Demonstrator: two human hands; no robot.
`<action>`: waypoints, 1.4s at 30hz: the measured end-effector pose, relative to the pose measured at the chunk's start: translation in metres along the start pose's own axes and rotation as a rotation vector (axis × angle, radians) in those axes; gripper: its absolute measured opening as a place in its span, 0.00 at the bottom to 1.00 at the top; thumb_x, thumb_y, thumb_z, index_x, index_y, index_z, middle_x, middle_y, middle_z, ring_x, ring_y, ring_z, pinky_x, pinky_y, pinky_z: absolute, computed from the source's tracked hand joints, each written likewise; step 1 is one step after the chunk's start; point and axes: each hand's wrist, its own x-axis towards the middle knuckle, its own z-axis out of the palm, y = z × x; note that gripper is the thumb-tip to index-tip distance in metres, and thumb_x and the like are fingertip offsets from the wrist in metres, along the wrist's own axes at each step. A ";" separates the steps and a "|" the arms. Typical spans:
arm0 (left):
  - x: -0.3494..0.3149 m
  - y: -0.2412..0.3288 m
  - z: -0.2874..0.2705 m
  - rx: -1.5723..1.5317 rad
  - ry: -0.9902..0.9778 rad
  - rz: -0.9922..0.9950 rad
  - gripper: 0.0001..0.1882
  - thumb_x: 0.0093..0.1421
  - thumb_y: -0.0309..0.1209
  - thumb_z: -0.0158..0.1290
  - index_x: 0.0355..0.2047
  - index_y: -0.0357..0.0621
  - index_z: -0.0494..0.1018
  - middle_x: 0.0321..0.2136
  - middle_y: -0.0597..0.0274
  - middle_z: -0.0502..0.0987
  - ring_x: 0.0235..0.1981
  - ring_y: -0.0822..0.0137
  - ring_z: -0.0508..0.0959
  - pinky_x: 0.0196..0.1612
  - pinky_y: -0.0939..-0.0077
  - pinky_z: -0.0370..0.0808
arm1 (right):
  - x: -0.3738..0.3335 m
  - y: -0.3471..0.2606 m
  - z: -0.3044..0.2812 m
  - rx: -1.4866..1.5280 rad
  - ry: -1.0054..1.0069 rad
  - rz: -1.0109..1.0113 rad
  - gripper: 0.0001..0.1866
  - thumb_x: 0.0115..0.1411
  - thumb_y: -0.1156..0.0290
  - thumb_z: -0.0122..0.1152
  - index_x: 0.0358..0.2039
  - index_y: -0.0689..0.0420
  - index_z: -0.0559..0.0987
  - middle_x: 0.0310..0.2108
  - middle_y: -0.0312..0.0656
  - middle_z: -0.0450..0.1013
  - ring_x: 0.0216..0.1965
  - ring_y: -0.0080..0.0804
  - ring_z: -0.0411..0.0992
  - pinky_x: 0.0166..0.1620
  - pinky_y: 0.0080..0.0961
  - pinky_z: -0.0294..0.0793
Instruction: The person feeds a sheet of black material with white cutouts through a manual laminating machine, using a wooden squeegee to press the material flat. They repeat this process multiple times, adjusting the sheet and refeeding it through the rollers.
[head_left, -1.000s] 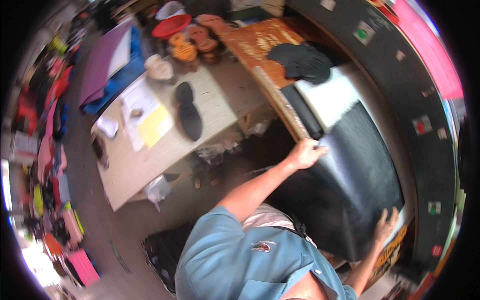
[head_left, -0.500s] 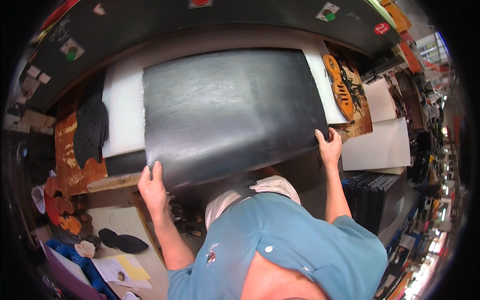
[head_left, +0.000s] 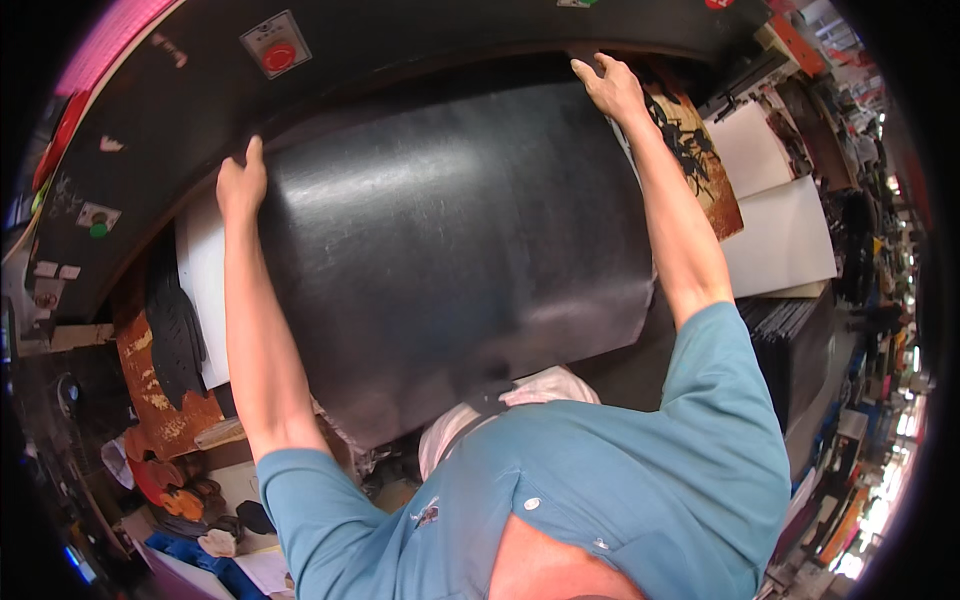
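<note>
A large black sheet [head_left: 450, 220], smooth and rubber-like, lies across the work surface under the machine's front beam. Its near edge droops toward my body. My left hand [head_left: 243, 185] is closed at the sheet's far left corner, thumb pointing up. At the far right corner my right hand [head_left: 612, 88] pinches the edge, fingers bent. Both arms reach forward along the sheet's sides. A white board [head_left: 203, 285] shows from beneath the sheet on the left.
The dark machine beam [head_left: 350, 45] with a red button [head_left: 279, 57] crosses just beyond my hands. Black cut pieces [head_left: 175, 330] lie on a rusty board at left. At right are white sheets [head_left: 775, 235] and a stack of black sheets [head_left: 795, 350].
Both hands have moved from the sheet's near corners to its far corners. The sheet reaches farther under the beam, and the orange sole-shaped piece at right is no longer visible.
</note>
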 end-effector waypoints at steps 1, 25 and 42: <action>-0.022 -0.016 0.002 -0.047 0.056 0.147 0.35 0.71 0.53 0.55 0.63 0.32 0.75 0.57 0.35 0.80 0.61 0.42 0.79 0.65 0.58 0.73 | -0.025 0.007 -0.006 0.064 0.022 -0.068 0.27 0.66 0.50 0.68 0.51 0.62 0.83 0.42 0.53 0.82 0.45 0.46 0.82 0.51 0.37 0.78; -0.040 -0.008 0.027 0.225 0.045 0.229 0.25 0.71 0.47 0.57 0.40 0.29 0.80 0.38 0.30 0.82 0.43 0.35 0.82 0.48 0.47 0.78 | -0.035 0.025 -0.006 -0.129 -0.063 0.126 0.29 0.68 0.46 0.62 0.55 0.60 0.83 0.45 0.58 0.83 0.52 0.60 0.80 0.57 0.47 0.77; -0.129 -0.021 0.067 0.143 0.128 0.460 0.30 0.71 0.48 0.58 0.66 0.42 0.74 0.71 0.41 0.67 0.73 0.40 0.64 0.75 0.48 0.60 | -0.146 0.041 0.013 -0.113 0.123 -0.234 0.20 0.64 0.64 0.70 0.50 0.66 0.83 0.53 0.55 0.76 0.55 0.53 0.73 0.61 0.43 0.74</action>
